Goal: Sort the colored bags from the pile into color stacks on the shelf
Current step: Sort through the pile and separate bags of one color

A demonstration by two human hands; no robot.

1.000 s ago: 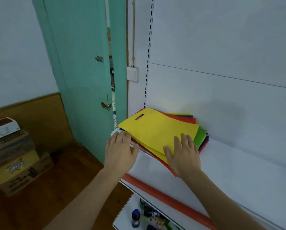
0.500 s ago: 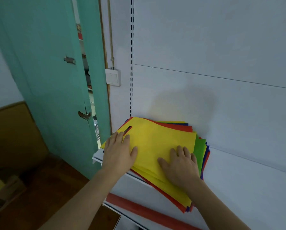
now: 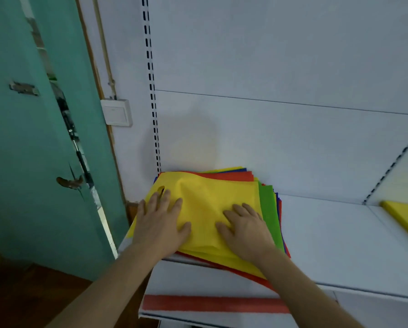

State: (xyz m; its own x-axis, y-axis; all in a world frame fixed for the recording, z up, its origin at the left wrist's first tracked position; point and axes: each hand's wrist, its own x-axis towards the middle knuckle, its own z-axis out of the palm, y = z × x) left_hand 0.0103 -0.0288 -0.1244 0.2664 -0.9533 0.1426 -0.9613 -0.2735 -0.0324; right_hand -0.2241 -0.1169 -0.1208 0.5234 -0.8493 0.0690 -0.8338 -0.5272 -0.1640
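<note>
Both forearms are reaching up from the lower edge of the view toward the shelf (image 3: 340, 245). A red strip (image 3: 212, 303) is running along the front of the lower ledge, below the arms.

The left hand (image 3: 159, 224) is lying palm down on the left part of the pile (image 3: 222, 209), fingers spread flat and gripping nothing; two fingertips are sitting at the handle slot (image 3: 161, 189) of the yellow bag (image 3: 210, 204). The right hand (image 3: 245, 229) is lying palm down on the right part of the same bag, fingers likewise extended and slightly apart, thumb pointing inward toward the left hand. Neither hand is pinching or curling around any material.

The pile is sitting at the left end of the shelf, its far edge touching the back panel (image 3: 281, 138), its near corner overhanging the shelf front. The yellow bag is lying on top and is bulging in a soft ridge between the hands. A green bag (image 3: 269, 214) is showing along the right side, with thin blue and red edges just beyond it. A red bag (image 3: 231, 176) is showing at the far edge.

At the far right, well apart from the pile, a second yellow item (image 3: 404, 218) is lying on the shelf, cut off by the frame. To the left, a teal door (image 3: 32, 138) is standing beside a wall switch (image 3: 116, 112).
</note>
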